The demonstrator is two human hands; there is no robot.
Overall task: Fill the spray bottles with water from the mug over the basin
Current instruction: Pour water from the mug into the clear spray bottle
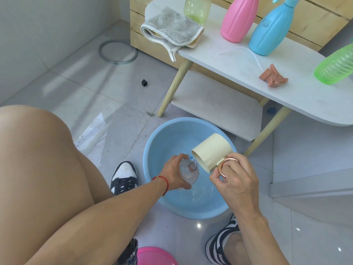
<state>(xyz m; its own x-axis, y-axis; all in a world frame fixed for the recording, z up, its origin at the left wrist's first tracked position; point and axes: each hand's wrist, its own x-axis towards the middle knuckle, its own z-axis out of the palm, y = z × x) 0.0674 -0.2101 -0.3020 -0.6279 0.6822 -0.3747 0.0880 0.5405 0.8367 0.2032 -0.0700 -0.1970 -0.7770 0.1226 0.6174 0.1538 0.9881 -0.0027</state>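
Note:
My left hand (174, 174) grips a clear ribbed bottle (189, 173) upright over the blue basin (152, 150), its open neck facing up. My right hand (232, 177) holds a cream mug (210, 151) by its copper handle, tipped on its side with the rim right beside the bottle's neck. Water splashes at the neck. The basin holds shallow water. On the white table stand a pink bottle (239, 18), a blue spray bottle (271, 28), a yellow-green bottle (196, 9) and a green bottle (336, 66). A copper spray head (273, 77) with its tube lies on the table.
A grey towel (172, 31) hangs over the table's left edge. The table's wooden legs (174, 85) and lower shelf stand just behind the basin. A pink basin (154, 256) sits at the bottom. My knees and shoes flank the blue basin on the tiled floor.

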